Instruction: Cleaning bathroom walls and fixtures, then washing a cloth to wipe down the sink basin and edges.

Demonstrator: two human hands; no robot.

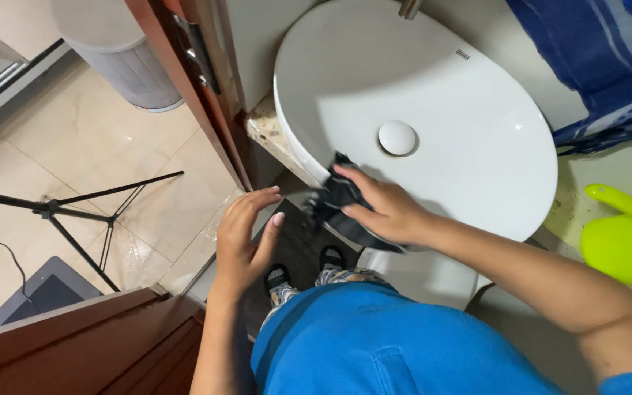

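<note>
A dark cloth [339, 196] lies bunched over the near rim of the white oval basin [477, 153], draped partly inside the bowl and partly down its outer wall, so the rim bears it from below. The right hand [383, 208] presses on it from above, fingers spread flat over the folds and the thumb tucked along the lower edge; it grasps the cloth against the porcelain rather than lifting it clear. The left hand [246, 238] hovers just beside, apart from the cloth, fingers loosely curled and holding nothing, palm turned toward the basin's outer side as if steadying near it, though whether a fingertip touches the counter edge [268, 132] is hard to tell. In the bowl, the round drain plug [397, 137] sits near the middle. A blue striped towel [594, 58] hangs at the far right, a lime-green plastic piece [623, 234] lies on the counter, and a black tripod [74, 212] stands on the tiled floor [111, 146].
</note>
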